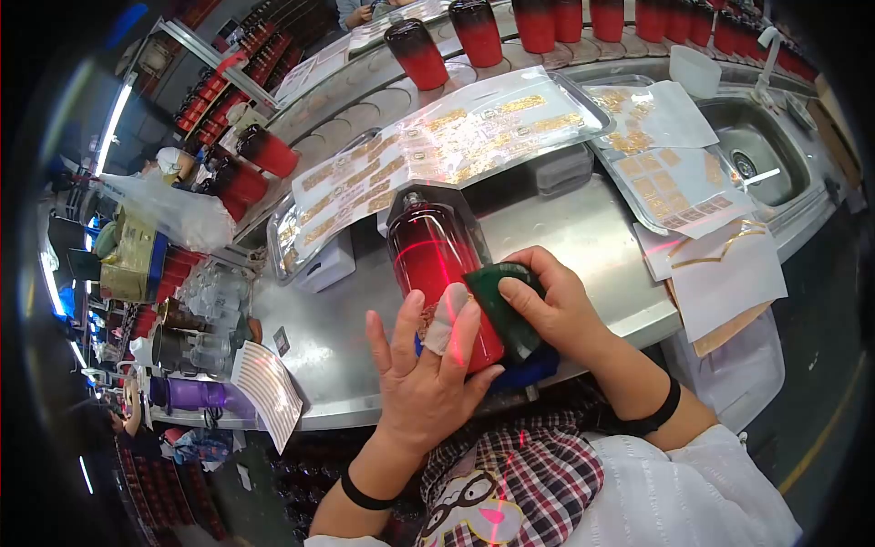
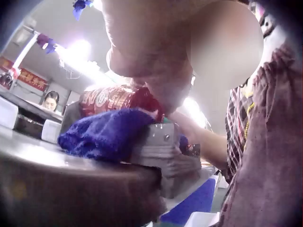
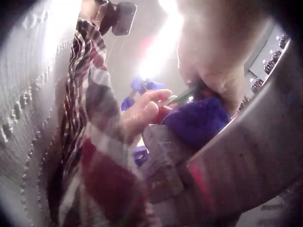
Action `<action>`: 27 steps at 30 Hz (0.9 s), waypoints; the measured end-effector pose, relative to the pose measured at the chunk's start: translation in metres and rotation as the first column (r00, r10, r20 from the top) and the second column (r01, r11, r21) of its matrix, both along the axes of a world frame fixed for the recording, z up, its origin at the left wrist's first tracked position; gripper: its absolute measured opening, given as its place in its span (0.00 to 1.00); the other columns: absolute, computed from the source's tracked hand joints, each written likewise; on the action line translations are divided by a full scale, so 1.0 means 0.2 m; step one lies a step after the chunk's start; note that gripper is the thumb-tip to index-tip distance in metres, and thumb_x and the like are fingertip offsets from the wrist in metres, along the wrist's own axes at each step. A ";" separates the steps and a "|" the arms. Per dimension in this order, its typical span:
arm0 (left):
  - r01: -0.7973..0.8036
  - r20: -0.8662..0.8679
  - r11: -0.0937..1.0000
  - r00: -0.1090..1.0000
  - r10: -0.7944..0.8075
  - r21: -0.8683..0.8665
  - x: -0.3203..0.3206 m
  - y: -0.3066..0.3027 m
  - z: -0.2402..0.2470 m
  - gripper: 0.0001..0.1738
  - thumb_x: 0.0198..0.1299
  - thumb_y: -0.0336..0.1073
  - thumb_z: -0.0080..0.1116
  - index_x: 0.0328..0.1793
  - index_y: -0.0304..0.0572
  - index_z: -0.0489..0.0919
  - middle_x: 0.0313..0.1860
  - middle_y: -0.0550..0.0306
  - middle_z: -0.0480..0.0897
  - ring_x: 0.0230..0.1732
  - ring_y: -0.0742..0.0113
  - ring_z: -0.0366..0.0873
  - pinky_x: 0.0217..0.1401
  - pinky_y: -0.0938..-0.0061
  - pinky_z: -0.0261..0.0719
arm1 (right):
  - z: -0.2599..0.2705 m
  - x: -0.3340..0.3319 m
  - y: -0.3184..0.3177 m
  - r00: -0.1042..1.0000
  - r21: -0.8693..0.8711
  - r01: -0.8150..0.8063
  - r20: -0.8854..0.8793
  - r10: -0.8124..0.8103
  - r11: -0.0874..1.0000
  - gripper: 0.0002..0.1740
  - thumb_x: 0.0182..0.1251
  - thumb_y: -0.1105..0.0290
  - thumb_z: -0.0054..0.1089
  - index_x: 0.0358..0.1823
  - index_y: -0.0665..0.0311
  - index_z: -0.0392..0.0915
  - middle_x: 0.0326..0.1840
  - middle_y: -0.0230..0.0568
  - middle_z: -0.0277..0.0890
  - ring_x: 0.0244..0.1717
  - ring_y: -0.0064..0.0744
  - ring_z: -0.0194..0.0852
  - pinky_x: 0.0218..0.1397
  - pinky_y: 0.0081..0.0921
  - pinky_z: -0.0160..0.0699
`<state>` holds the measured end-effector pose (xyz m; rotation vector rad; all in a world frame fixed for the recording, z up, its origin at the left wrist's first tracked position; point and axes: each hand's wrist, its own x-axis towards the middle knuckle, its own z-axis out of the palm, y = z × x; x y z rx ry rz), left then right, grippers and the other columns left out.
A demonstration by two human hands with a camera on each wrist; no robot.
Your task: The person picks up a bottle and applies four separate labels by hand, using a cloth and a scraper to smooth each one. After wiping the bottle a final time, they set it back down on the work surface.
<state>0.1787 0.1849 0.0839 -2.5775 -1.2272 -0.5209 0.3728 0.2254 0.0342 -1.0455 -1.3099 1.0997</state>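
Note:
A glossy red bottle [image 1: 428, 260], dark toward its neck, lies on its side on a holder at the bench's front edge, red light lines crossing it. My left hand [image 1: 419, 387] rests on its lower part with fingers straight and spread; one finger wears a white wrap [image 1: 439, 334]. My right hand [image 1: 570, 314] grips a dark green pad [image 1: 510, 314], thumb on top, against the bottle's right side. In the left wrist view, gold-marked red glass shows above a bunched blue cloth [image 2: 106, 135] on a grey block [image 2: 163, 142]. The left fingertips are hidden there.
Beyond the bottle lies a tray with sheets of gold decals [image 1: 437, 137]; another decal tray [image 1: 670, 182] is on the right, near a sink [image 1: 775, 173]. Red-black bottles [image 1: 474, 36] line the conveyor behind. A striped sheet [image 1: 267, 392] overhangs the front edge at left.

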 end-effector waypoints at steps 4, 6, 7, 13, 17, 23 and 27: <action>0.011 -0.114 0.999 0.993 -0.006 0.048 0.01 0.02 0.02 0.42 0.51 0.47 0.70 0.72 0.49 0.67 0.72 0.53 0.73 0.78 0.46 0.55 0.79 0.36 0.36 | 0.01 0.02 0.02 0.994 0.007 0.016 0.107 -0.017 1.000 0.16 0.68 0.63 0.62 0.47 0.68 0.74 0.37 0.47 0.81 0.37 0.34 0.81 0.41 0.29 0.78; 0.031 -0.091 0.998 0.996 -0.026 0.055 0.02 0.03 0.01 0.42 0.50 0.44 0.71 0.72 0.51 0.67 0.71 0.54 0.73 0.77 0.47 0.57 0.79 0.37 0.37 | 0.04 0.04 0.03 0.986 0.000 0.013 0.164 -0.013 1.000 0.16 0.66 0.64 0.63 0.46 0.68 0.74 0.37 0.49 0.81 0.38 0.37 0.81 0.41 0.30 0.78; 0.041 -0.079 0.997 0.996 -0.036 0.059 0.02 0.03 0.00 0.42 0.49 0.42 0.72 0.72 0.51 0.67 0.71 0.55 0.74 0.76 0.47 0.58 0.79 0.37 0.37 | 0.06 0.03 0.04 0.983 0.005 0.030 0.179 -0.030 1.000 0.15 0.65 0.65 0.63 0.45 0.67 0.74 0.37 0.48 0.80 0.37 0.37 0.80 0.41 0.31 0.77; -0.016 0.352 1.000 0.936 0.016 -0.002 -0.06 -0.01 -0.11 0.43 0.49 0.40 0.73 0.72 0.41 0.66 0.68 0.49 0.75 0.75 0.43 0.60 0.80 0.39 0.37 | 0.18 0.05 0.00 0.803 0.717 -0.220 0.518 -0.295 0.661 0.14 0.54 0.71 0.68 0.43 0.59 0.78 0.34 0.39 0.73 0.35 0.45 0.72 0.42 0.40 0.70; -0.049 0.431 0.999 0.901 0.048 -0.008 -0.10 -0.04 -0.23 0.45 0.54 0.41 0.70 0.74 0.30 0.61 0.70 0.36 0.69 0.75 0.36 0.59 0.78 0.38 0.44 | 0.30 0.10 0.01 0.832 0.457 -0.452 0.526 0.177 0.766 0.11 0.57 0.71 0.67 0.42 0.57 0.79 0.34 0.41 0.74 0.37 0.47 0.73 0.43 0.40 0.71; -0.040 0.472 0.999 0.881 0.042 -0.014 -0.11 -0.03 -0.26 0.46 0.56 0.43 0.69 0.75 0.28 0.58 0.69 0.31 0.68 0.74 0.34 0.60 0.77 0.38 0.47 | 0.41 0.02 0.05 0.750 0.572 -0.477 0.661 -0.031 0.667 0.11 0.57 0.70 0.67 0.41 0.62 0.78 0.32 0.43 0.74 0.37 0.48 0.75 0.38 0.39 0.73; -0.046 0.504 0.998 0.862 0.059 -0.038 -0.11 -0.05 -0.28 0.46 0.57 0.43 0.69 0.75 0.27 0.58 0.69 0.30 0.67 0.74 0.32 0.61 0.77 0.39 0.48 | 0.37 -0.01 0.16 0.789 0.378 -0.399 0.606 0.103 0.835 0.11 0.58 0.70 0.66 0.41 0.64 0.78 0.35 0.46 0.76 0.38 0.51 0.77 0.41 0.40 0.76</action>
